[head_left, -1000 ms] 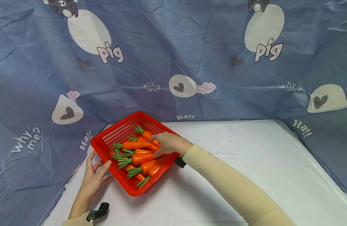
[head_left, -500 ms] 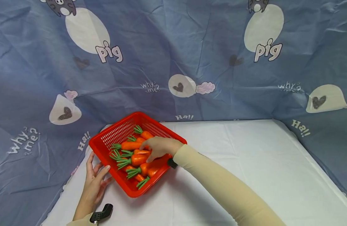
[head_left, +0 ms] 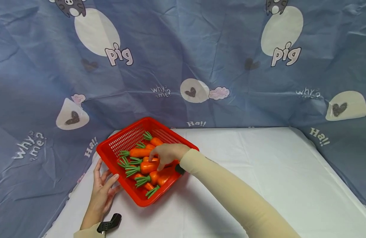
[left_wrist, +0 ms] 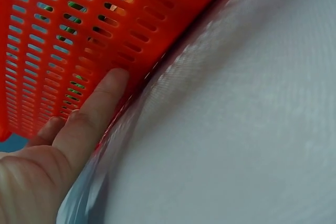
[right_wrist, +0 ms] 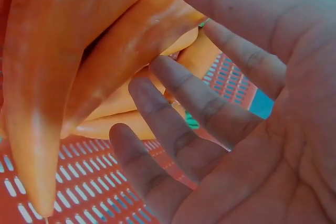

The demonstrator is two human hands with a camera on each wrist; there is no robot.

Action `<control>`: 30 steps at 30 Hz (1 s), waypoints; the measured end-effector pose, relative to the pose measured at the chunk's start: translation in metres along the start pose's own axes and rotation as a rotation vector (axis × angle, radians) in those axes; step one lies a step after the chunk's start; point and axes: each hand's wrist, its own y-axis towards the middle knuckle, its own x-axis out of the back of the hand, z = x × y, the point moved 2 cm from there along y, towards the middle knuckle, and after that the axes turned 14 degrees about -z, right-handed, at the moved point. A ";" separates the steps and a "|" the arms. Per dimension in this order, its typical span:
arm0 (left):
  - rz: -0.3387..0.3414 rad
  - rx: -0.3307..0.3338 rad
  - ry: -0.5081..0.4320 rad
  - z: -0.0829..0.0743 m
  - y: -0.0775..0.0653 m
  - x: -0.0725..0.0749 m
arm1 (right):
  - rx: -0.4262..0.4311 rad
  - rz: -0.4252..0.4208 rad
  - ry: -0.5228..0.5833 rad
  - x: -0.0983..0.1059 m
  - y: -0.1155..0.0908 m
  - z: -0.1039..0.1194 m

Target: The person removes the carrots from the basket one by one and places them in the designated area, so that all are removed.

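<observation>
A red plastic basket (head_left: 127, 190) stands angled on the white table, several orange carrots (head_left: 138, 152) with green tops heaped inside. My left hand (head_left: 101, 193) rests against the outside of its left wall, thumb tip up at the rim. In the left wrist view, extended fingers (left_wrist: 86, 116) touch the slotted wall low down, near the tablecloth. Over the heap, my right hand (head_left: 166, 154) reaches down among the carrots. From the right wrist, its fingers look spread and only slightly bent beside a carrot (right_wrist: 123, 51), the thumb tip right at that carrot's surface.
A white cloth (head_left: 245, 185) covers the table, which extends to the right of the basket. Behind it hangs a blue printed curtain (head_left: 230, 66), close to the basket's back corner. A black wrist device (head_left: 110, 223) is strapped below my left hand.
My right hand has moved left and slightly down, deeper over the carrots, mostly in the first half second. My left hand stays at the basket wall, which has barely shifted.
</observation>
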 end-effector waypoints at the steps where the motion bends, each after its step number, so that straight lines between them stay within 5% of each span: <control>1: 0.000 0.001 -0.002 0.000 0.000 0.000 | -0.004 0.006 -0.004 0.000 0.001 0.000; 14: 0.000 0.002 -0.032 0.001 0.002 -0.002 | -0.086 0.067 -0.152 -0.005 0.008 -0.002; 30: -0.003 0.003 -0.045 0.000 0.001 0.000 | -0.077 0.054 -0.112 -0.005 0.006 0.003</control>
